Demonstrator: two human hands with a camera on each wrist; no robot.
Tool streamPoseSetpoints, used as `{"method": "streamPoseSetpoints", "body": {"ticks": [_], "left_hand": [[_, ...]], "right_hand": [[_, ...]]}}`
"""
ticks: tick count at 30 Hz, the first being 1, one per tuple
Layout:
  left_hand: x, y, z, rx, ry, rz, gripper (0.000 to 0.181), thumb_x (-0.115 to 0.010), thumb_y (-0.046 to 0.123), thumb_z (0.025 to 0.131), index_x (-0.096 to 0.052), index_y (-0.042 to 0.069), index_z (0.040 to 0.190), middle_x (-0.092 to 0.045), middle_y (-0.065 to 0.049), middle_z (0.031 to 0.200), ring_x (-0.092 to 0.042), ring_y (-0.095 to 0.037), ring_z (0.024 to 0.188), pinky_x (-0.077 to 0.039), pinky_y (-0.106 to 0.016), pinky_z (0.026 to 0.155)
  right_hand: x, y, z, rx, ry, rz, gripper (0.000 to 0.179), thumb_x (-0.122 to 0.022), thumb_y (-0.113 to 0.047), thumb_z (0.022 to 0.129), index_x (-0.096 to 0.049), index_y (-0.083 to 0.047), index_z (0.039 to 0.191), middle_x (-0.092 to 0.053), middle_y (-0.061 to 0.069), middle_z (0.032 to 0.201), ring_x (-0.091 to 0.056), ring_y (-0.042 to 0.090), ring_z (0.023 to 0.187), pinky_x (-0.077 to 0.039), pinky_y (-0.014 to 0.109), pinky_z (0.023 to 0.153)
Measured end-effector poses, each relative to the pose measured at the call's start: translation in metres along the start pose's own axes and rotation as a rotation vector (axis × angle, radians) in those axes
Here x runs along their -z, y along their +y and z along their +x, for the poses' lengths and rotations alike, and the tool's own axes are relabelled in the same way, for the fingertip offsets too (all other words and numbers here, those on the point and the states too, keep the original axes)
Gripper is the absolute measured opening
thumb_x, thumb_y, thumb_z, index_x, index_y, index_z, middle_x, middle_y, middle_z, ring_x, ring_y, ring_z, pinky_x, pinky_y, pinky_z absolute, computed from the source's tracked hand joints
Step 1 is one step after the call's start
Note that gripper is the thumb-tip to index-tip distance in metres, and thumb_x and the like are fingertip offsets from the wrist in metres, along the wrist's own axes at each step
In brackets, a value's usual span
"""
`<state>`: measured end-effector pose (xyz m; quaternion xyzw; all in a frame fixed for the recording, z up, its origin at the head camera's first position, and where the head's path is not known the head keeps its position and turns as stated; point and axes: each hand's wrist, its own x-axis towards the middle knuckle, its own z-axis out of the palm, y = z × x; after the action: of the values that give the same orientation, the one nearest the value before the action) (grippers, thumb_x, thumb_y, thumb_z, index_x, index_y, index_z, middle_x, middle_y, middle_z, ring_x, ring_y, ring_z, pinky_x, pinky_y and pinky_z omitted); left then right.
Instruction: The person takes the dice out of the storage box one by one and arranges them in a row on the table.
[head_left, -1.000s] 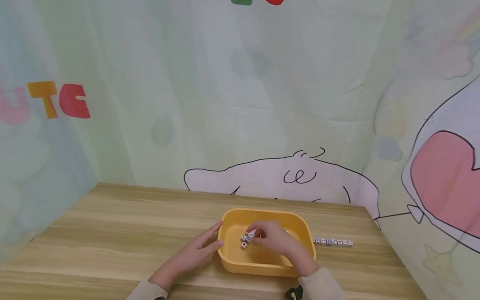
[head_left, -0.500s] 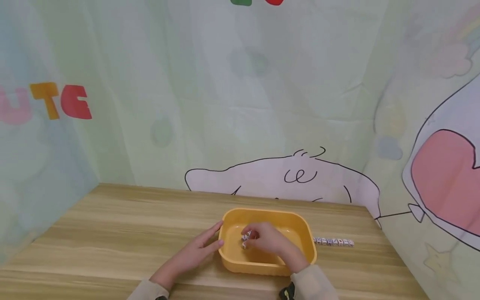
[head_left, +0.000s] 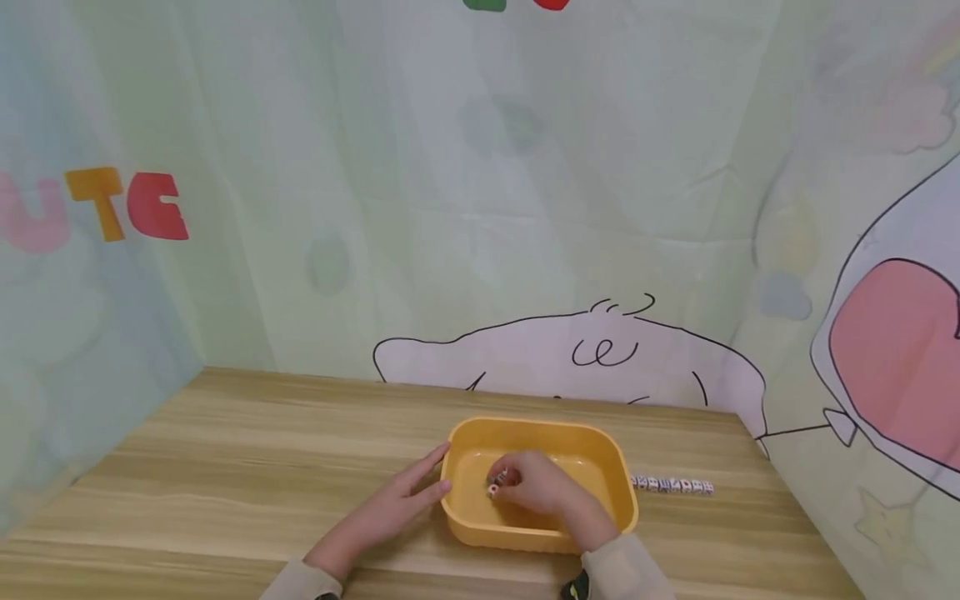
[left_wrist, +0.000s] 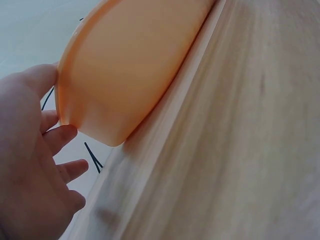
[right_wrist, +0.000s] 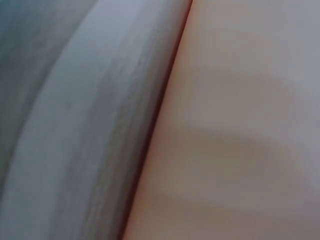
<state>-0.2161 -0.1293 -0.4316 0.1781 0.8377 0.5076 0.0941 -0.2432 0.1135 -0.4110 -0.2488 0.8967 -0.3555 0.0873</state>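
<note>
A yellow-orange plastic bin (head_left: 517, 535) sits on the wooden table. My left hand (head_left: 388, 508) rests against the bin's left end, fingers spread and fairly straight. In the left wrist view the left hand (left_wrist: 25, 160) touches the rim of the bin (left_wrist: 125, 65) with thumb and fingertips. Inside the bin, my right hand (head_left: 540, 483) has its fingers and thumb curled round a small cluster of white dice (head_left: 492, 491). The fingers hide most of the cluster. The right wrist view shows only the blurred bin wall (right_wrist: 225, 125), without the hand.
A straight row of several white dice (head_left: 672, 485) lies on the table (head_left: 247, 467) just right of the bin. Behind the table hangs a pale green printed cloth (head_left: 465, 200), with another printed panel on the right.
My right hand has moved slightly left and down onto the dice, and its fingers have closed in around them. The left hand stays at the bin's left end.
</note>
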Motion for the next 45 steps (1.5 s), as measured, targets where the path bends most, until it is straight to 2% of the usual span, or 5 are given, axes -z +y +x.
{"method": "streamPoseSetpoints", "body": {"ticks": [8, 15, 26, 37, 45], "left_hand": [[-0.0009, 0.0015, -0.0001, -0.028, 0.000, -0.007, 0.063, -0.052, 0.040, 0.098, -0.027, 0.020, 0.153, -0.024, -0.013, 0.157, -0.020, -0.040, 0.144, -0.014, -0.063, 0.113], [-0.0011, -0.0003, 0.0002, -0.025, 0.003, -0.003, 0.064, -0.052, 0.041, 0.098, -0.027, 0.021, 0.153, -0.025, -0.011, 0.157, -0.021, -0.040, 0.144, -0.015, -0.063, 0.113], [-0.0005, -0.0002, -0.0056, -0.008, 0.017, -0.004, 0.064, -0.052, 0.042, 0.098, -0.029, 0.020, 0.153, -0.026, -0.012, 0.157, -0.021, -0.040, 0.143, -0.015, -0.064, 0.113], [0.0015, -0.0013, -0.0045, -0.007, 0.028, -0.012, 0.064, -0.053, 0.042, 0.097, -0.029, 0.021, 0.153, -0.025, -0.011, 0.157, -0.020, -0.039, 0.144, -0.014, -0.063, 0.114], [-0.0005, 0.0001, -0.0007, -0.051, 0.003, -0.002, 0.064, -0.053, 0.038, 0.098, -0.028, 0.016, 0.153, -0.025, -0.013, 0.157, -0.021, -0.040, 0.143, -0.014, -0.062, 0.114]], "right_hand": [[-0.0016, 0.0010, 0.0001, 0.013, -0.011, -0.031, 0.008, -0.071, -0.006, 0.084, -0.070, -0.008, 0.092, -0.062, -0.005, 0.077, -0.051, 0.007, 0.069, -0.044, 0.021, 0.063], [-0.0017, 0.0004, 0.0010, 0.038, -0.019, -0.046, 0.008, -0.070, -0.002, 0.083, -0.069, -0.007, 0.090, -0.061, -0.005, 0.075, -0.049, 0.007, 0.068, -0.043, 0.021, 0.061], [-0.0064, -0.0032, 0.0003, 0.003, -0.041, -0.023, 0.006, -0.071, -0.006, 0.084, -0.070, -0.009, 0.090, -0.064, -0.006, 0.080, -0.052, 0.006, 0.071, -0.048, 0.022, 0.067], [-0.0052, -0.0065, 0.0005, -0.036, -0.046, -0.027, 0.005, -0.073, -0.010, 0.083, -0.071, -0.012, 0.088, -0.064, -0.007, 0.081, -0.053, 0.007, 0.074, -0.049, 0.024, 0.070], [-0.0003, 0.0005, -0.0027, 0.002, -0.008, -0.034, 0.005, -0.073, -0.012, 0.083, -0.070, -0.011, 0.088, -0.063, -0.006, 0.078, -0.052, 0.007, 0.070, -0.046, 0.022, 0.065]]}}
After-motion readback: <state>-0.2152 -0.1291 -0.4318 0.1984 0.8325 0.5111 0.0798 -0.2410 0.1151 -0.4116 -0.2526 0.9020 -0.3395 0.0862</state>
